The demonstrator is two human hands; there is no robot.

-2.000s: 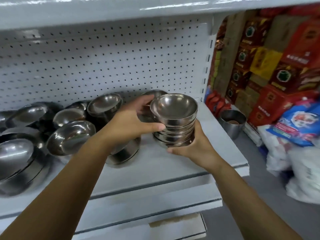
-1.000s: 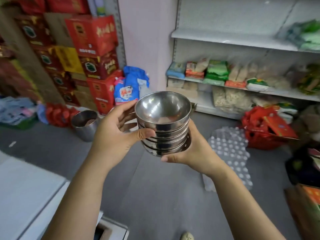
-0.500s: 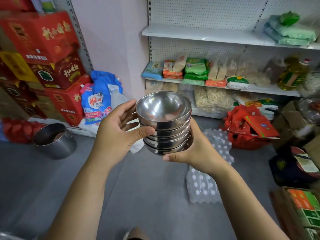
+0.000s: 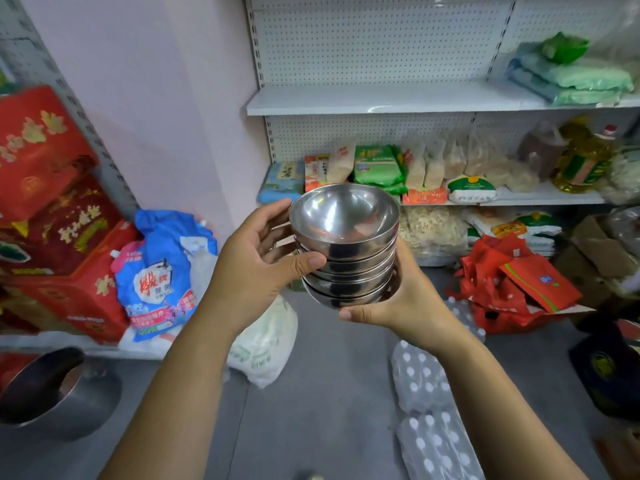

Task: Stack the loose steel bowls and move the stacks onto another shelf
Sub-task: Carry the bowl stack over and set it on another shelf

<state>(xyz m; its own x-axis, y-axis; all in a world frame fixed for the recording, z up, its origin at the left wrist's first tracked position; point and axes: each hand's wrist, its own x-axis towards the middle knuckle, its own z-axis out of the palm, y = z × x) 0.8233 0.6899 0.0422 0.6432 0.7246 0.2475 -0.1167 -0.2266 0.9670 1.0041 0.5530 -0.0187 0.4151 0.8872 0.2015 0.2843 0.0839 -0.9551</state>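
Head view, forward-down, close above bowl stack (image 4: 344, 249)

Red boxes (image 4: 45, 202) are stacked at the left by a pink wall (image 4: 156, 98). A blue bag (image 4: 162, 271) leans on them, with a white bag (image 4: 266, 341) just beside it on the grey floor (image 4: 329, 393). A pot (image 4: 59, 403) stands lower left. Bottle packs (image 4: 426, 393) lie to the right, near red bags (image 4: 512, 289). Packets (image 4: 377, 164) and an oil bottle (image 4: 585, 157) sit farther back.

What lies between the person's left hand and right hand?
The stack of steel bowls; the left hand grips its side, the right hand holds its bottom. Head view shows it.
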